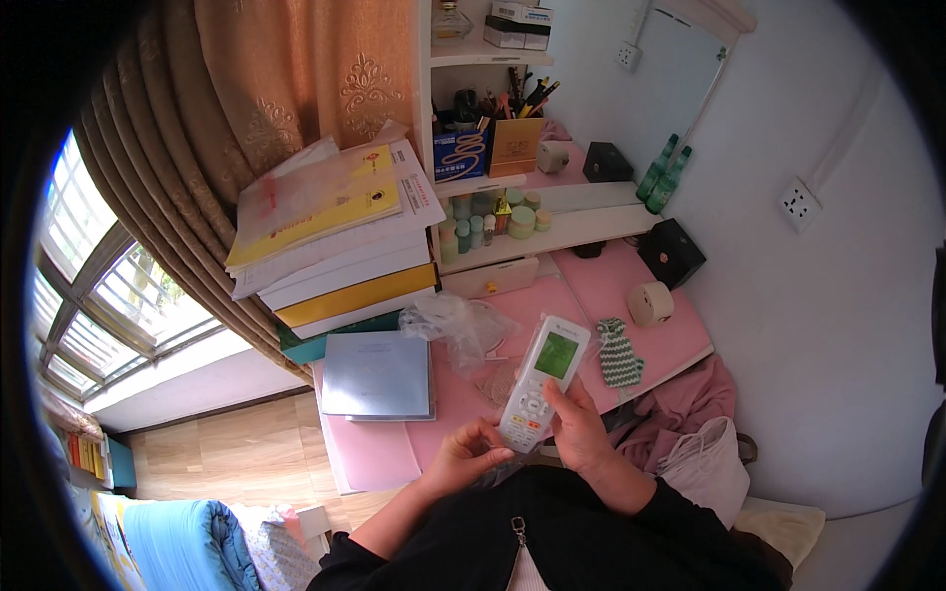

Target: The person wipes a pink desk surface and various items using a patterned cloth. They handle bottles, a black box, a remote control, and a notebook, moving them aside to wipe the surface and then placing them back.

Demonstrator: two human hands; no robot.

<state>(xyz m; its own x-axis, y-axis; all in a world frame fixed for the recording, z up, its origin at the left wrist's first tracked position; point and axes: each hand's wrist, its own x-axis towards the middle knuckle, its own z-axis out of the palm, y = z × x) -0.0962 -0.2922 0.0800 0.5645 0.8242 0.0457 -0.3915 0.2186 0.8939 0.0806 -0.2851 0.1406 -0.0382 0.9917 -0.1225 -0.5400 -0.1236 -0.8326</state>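
Observation:
A white air-conditioner remote control (pixel 545 384) with a green display is held at a tilt over the pink desk, its buttons facing up. My right hand (pixel 580 428) grips its right side, the thumb resting on the front beside the display. At the lower left corner, my left hand (pixel 473 452) pinches the remote's bottom end between thumb and fingers. Clear plastic seems to show around the remote's edges. Just beyond lies a crumpled clear plastic bag (pixel 462 325). To the right is a green-and-white zigzag knitted piece (pixel 619 353).
On the desk (pixel 377 451) stand a silver-grey box (pixel 378 375), a tall stack of books and papers (pixel 332 251), a cream round case (pixel 650 303) and a black box (pixel 671 253). Shelves (pixel 502 240) hold jars and pen boxes. Pink cloth (pixel 687 406) hangs at the right.

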